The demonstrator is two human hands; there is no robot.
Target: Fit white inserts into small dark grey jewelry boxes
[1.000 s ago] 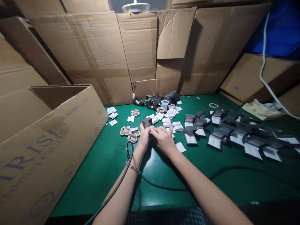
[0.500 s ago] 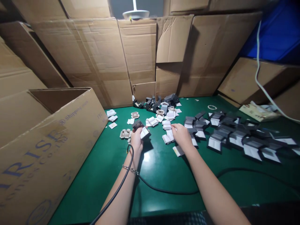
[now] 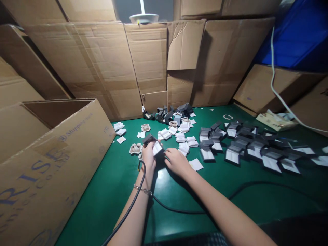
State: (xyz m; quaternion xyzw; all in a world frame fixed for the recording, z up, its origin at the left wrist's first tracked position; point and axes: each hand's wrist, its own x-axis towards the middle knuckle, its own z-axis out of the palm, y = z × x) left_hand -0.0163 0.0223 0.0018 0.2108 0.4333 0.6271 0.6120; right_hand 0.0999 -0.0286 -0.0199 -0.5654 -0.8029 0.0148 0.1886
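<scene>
My left hand (image 3: pixel 149 153) is closed around a small black hinged box (image 3: pixel 158 148), tilted, with its white inside showing. Just right of that box is my right hand (image 3: pixel 177 162), its curled fingers slightly apart and pointing at it; I see nothing between them. White folded card inserts (image 3: pixel 180 137) lie loosely beyond both hands. A flat white paper (image 3: pixel 196 164) rests beside my right wrist. Left of the held box sit beige moulded inserts (image 3: pixel 135 148).
Rows of opened black boxes (image 3: pixel 271 163) spread across the green table (image 3: pixel 169 222) at right. More dark boxes (image 3: pixel 164 114) are heaped at the back. A large carton (image 3: pixel 84 136) stands at left. One black cable (image 3: pixel 176 209) crosses near my left wrist.
My right hand has moved left and nearer, from the white inserts to beside the held box. White inserts it covered now show. My left hand still holds the box.
</scene>
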